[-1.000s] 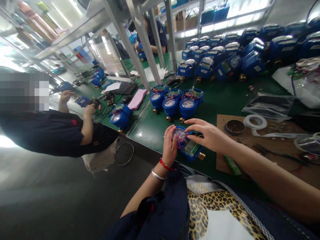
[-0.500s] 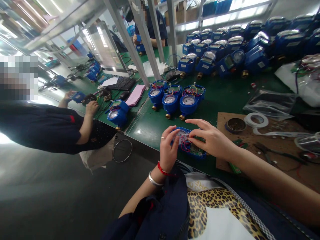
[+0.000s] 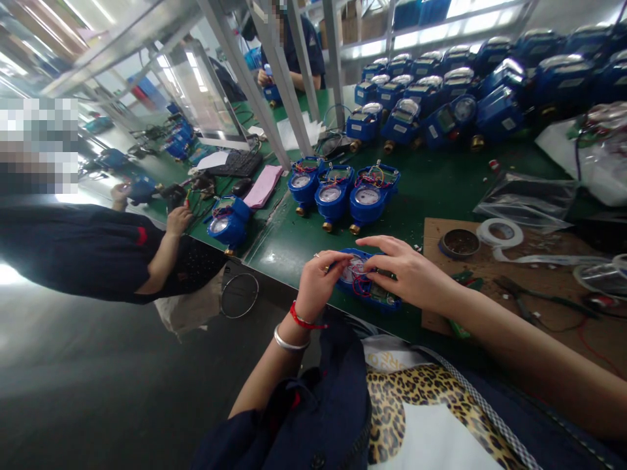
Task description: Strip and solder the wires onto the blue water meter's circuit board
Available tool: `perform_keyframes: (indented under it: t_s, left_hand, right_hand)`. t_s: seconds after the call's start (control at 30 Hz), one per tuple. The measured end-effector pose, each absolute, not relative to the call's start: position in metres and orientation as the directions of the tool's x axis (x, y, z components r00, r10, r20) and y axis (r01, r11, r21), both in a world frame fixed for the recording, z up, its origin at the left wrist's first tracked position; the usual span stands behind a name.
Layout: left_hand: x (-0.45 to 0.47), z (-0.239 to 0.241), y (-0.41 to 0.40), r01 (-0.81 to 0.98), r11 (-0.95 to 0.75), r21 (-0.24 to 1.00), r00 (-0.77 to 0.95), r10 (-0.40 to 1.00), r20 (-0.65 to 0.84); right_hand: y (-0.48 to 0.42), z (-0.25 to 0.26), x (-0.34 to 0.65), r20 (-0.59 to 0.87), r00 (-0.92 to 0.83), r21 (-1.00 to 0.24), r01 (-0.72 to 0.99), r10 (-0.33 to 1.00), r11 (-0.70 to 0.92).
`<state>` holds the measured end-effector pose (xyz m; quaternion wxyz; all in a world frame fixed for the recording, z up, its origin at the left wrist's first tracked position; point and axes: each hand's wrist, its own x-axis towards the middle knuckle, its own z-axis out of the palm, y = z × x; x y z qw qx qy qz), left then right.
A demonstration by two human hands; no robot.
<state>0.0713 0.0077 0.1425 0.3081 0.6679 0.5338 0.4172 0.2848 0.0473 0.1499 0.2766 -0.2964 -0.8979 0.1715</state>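
The blue meter (image 3: 379, 298) lay open by the desk's (image 3: 274, 261) near edge, its wires (image 3: 360, 284) loose, the job seemingly unfinished, left hand (image 3: 316, 282) pinched and right hand (image 3: 414, 271) curled, whether on wires I couldn't tell.

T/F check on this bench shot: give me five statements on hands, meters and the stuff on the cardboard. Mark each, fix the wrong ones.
1. The wearer's left hand and right hand are at the same blue meter. True.
2. The red bracelet is on the wearer's right arm. False: the red bracelet is on the left arm.
3. Three more blue meters stand in a row beyond the one being handled. True.
4. The white tape roll lies on the pink paper. False: the white tape roll is on the brown cardboard.
5. The round tin is beside the white tape roll. True.
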Motion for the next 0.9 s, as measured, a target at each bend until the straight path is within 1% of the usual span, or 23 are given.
perform_keyframes:
  t_s: [0.1,0.3,0.37,0.47,0.53,0.63,0.73,0.83,0.9]
  left_hand:
    - [0.073,0.144,0.006,0.409,-0.227,0.884,0.051,0.973,0.226]
    - [0.080,0.148,0.004,0.335,-0.296,0.895,0.048,0.954,0.297]
    - [0.082,0.148,0.004,0.280,-0.269,0.921,0.047,0.963,0.267]
    - [0.086,0.150,0.005,0.199,-0.153,0.968,0.048,0.988,0.146]
    - [0.089,0.152,0.006,0.168,-0.081,0.982,0.047,0.996,0.074]
    - [0.092,0.155,0.010,0.145,-0.025,0.989,0.027,0.999,0.021]
    - [0.096,0.155,0.012,0.161,-0.005,0.987,0.024,1.000,0.001]
    - [0.100,0.152,0.012,0.217,-0.039,0.975,0.019,0.999,0.035]
    - [0.103,0.151,0.011,0.202,-0.046,0.978,0.020,0.999,0.043]
  right_hand:
    - [0.047,0.150,0.285,0.391,-0.652,-0.507,0.436,0.649,0.743]
    - [0.045,0.151,0.290,0.399,-0.574,-0.630,0.395,0.715,0.669]
    - [0.043,0.151,0.291,0.388,-0.532,-0.663,0.405,0.752,0.629]
    - [0.039,0.150,0.291,0.357,-0.470,-0.716,0.418,0.807,0.560]
    - [0.037,0.148,0.291,0.343,-0.434,-0.741,0.420,0.833,0.524]
    - [0.034,0.145,0.290,0.333,-0.403,-0.761,0.418,0.852,0.496]
    - [0.033,0.143,0.289,0.325,-0.393,-0.772,0.414,0.860,0.482]
    - [0.033,0.143,0.289,0.330,-0.377,-0.772,0.419,0.865,0.477]
    - [0.033,0.144,0.289,0.330,-0.365,-0.772,0.426,0.870,0.472]
